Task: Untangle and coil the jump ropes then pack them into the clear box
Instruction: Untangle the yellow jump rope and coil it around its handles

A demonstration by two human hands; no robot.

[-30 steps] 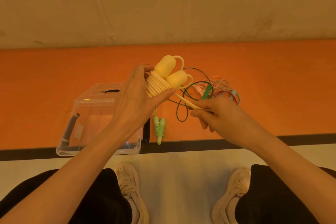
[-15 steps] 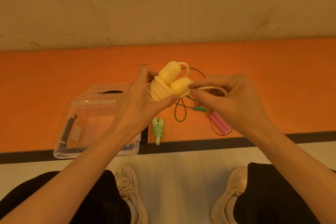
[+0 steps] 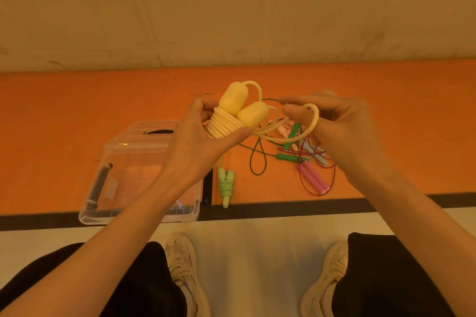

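Hands coiling a yellow jump rope (image 3: 231,121) above an orange floor mat (image 3: 77,110).

The left hand (image 3: 198,141) grips the wound yellow coil between thumb and fingers, its two yellow handles sticking up and away side by side. The right hand (image 3: 334,123) pinches the loose yellow cord, which loops over its fingers and runs back to the coil. The clear box (image 3: 108,162) stands open at the mat's near edge, to the left, partly behind the left forearm. Just right of it lies a coiled pale green rope (image 3: 226,183), also close to the near edge. Further right, under the right hand, lies a tangle of ropes (image 3: 304,157) with green, pink and pale blue handles and thin green and red cords. Black trousers and pale shoes show below.
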